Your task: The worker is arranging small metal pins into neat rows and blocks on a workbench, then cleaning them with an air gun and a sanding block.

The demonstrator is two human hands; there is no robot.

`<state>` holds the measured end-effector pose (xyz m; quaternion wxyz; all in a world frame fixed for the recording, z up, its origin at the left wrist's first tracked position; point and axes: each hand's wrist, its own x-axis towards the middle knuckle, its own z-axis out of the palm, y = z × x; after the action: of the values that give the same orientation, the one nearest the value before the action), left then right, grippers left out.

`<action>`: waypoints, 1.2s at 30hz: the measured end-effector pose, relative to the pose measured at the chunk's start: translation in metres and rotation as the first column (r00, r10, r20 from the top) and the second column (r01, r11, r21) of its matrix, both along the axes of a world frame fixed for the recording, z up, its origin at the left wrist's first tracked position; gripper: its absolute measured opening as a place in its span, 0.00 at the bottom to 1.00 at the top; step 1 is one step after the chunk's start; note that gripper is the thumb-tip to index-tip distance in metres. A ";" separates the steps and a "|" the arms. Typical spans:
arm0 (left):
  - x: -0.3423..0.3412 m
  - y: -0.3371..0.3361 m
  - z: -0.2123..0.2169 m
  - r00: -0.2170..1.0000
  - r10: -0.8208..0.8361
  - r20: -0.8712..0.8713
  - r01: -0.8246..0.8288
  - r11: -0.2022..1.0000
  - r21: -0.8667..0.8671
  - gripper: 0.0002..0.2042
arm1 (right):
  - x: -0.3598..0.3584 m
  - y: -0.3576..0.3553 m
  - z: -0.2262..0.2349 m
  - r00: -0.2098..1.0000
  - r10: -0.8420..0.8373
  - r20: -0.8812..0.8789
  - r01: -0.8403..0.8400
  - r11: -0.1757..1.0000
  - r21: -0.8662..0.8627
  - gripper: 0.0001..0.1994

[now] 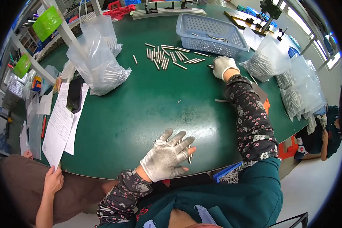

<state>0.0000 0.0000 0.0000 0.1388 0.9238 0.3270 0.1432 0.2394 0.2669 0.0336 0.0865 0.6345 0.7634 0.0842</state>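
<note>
My left hand (165,155), in a worn white glove with bare fingertips, lies palm down near the table's front edge, fingers spread. Under and beside its fingers are several short metal pins (190,155), partly hidden by the glove. My right hand (223,67), gloved too, is reached out to the far right and closed, just in front of the blue plastic basket (212,43). The bright end of a metal pin (210,66) sticks out at its left side; how many it holds is hidden. Left of it, a loose scatter of metal pins (161,57) lies on the green table (148,102).
Clear bags of pins (106,76) stand at the left; more bags (298,87) sit at the right. A single rod (222,100) lies beside my right forearm. A blue bin of pins (230,175) is below the table edge. At left, another person's hand (54,178) touches papers (59,125).
</note>
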 end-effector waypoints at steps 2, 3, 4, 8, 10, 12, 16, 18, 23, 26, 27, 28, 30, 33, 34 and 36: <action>0.001 -0.001 0.006 1.000 0.011 0.025 -0.012 1.000 0.022 0.38 | -0.002 -0.012 0.001 0.997 0.065 0.052 -0.062 0.997 -0.054 0.10; 0.002 0.000 0.005 1.000 0.011 0.029 -0.011 1.000 0.023 0.38 | 0.000 -0.014 -0.001 0.996 0.064 0.056 -0.061 0.997 -0.054 0.10; 0.002 0.000 0.004 0.999 0.003 0.037 -0.004 0.999 0.038 0.38 | 0.005 -0.015 -0.005 0.997 0.067 0.037 -0.066 0.998 -0.025 0.09; 0.003 0.001 0.000 0.998 -0.010 0.067 0.007 0.999 0.053 0.37 | 0.018 -0.040 -0.005 0.985 0.147 -0.085 -0.145 0.989 0.029 0.09; 0.001 0.000 -0.004 0.998 0.001 0.067 -0.006 0.997 0.076 0.34 | 0.017 -0.068 0.000 0.890 0.386 -0.242 -0.351 0.920 0.174 0.09; 0.000 0.002 -0.005 0.998 -0.003 0.066 -0.005 0.993 0.116 0.33 | 0.013 -0.102 0.007 0.693 0.682 -0.236 -0.622 0.730 0.283 0.09; 0.000 0.004 0.006 1.000 0.008 0.024 -0.012 0.991 0.131 0.33 | -0.013 -0.182 0.017 0.547 0.837 0.033 -0.835 0.542 0.092 0.10; 0.002 0.006 0.008 0.999 0.017 0.036 -0.021 0.994 0.103 0.34 | -0.013 -0.199 0.005 0.448 0.887 0.116 -0.894 0.447 0.031 0.10; 0.001 0.004 0.003 0.996 0.047 0.079 -0.055 0.993 0.105 0.35 | -0.002 -0.213 -0.010 0.457 0.889 -0.042 -0.871 0.456 0.180 0.14; 0.004 0.002 0.002 0.991 0.050 0.128 -0.064 0.993 0.104 0.36 | 0.009 -0.223 -0.015 0.513 0.805 -0.298 -0.751 0.589 0.298 0.13; 0.004 0.001 0.004 0.991 0.088 0.103 -0.101 0.987 0.124 0.37 | 0.012 -0.226 -0.017 0.511 0.745 -0.429 -0.649 0.662 0.375 0.13; 0.005 0.000 0.005 0.989 0.126 0.080 -0.137 0.980 0.145 0.38 | 0.014 -0.226 -0.022 0.476 0.655 -0.587 -0.541 0.744 0.392 0.13; 0.011 0.001 0.006 0.977 0.197 0.081 -0.208 0.967 0.149 0.39 | 0.017 -0.232 -0.010 0.574 0.357 -0.737 -0.351 0.920 0.173 0.11; 0.026 0.010 0.004 0.957 0.289 0.035 -0.291 0.948 0.131 0.41 | 0.012 -0.238 -0.004 0.767 0.182 -0.615 -0.178 0.982 0.069 0.10; 0.030 0.011 0.005 0.960 0.277 -0.040 -0.272 0.956 0.107 0.40 | 0.011 -0.238 -0.005 0.843 0.155 -0.515 -0.127 0.988 0.090 0.10; 0.034 0.012 0.005 0.960 0.257 -0.114 -0.249 0.965 0.079 0.39 | 0.011 -0.238 -0.011 0.865 0.181 -0.469 -0.150 0.983 0.103 0.10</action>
<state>0.0341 0.0117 0.0054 0.0692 0.8854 0.4456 0.1127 0.2501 0.0292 0.0229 -0.1314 0.5703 0.8097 -0.0431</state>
